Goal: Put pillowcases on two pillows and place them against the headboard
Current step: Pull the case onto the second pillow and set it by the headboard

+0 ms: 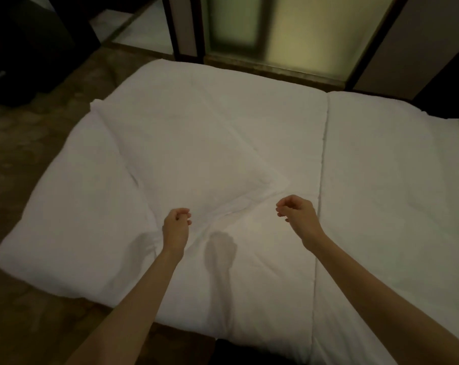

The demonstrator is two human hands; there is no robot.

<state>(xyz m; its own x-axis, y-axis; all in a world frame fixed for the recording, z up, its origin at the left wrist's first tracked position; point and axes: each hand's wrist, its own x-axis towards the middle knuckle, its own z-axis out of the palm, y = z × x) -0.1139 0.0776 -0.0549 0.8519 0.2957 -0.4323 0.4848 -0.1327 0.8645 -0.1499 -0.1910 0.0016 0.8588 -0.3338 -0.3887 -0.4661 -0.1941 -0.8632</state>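
so closest to the camera both bare forearms come in from the bottom edge, elbows cut off by the frame. there's a dark patch at the very bottom centre, can't make out what it is.

left hand [176, 227] is curled into a loose fist over the white bedding, fingers folded in against the thumb. it looks like its grip is pinching a bit of fabric at the near corner of the pillow [186, 156], but everything is white on white and blurry so honestly i can't tell if it really has cloth in it or is just closed above it. right hand [298, 214] is half curled too, fingers bent inward with a small gap to the thumb, and nothing visible in that grip. it hangs over the bed just left of the seam [323, 159] that runs between the two white sections. both hands throw soft shadows on the sheet below them.

the pillow lies flat and diagonal on the left part of the bed [394, 180], near corner between the hands, far corner pointing up-left. whether it has its case on is hard to say.

further back is brownish floor [39, 143] on the left, then dark frames and a frosted glass panel [289, 30], all soft and dim.
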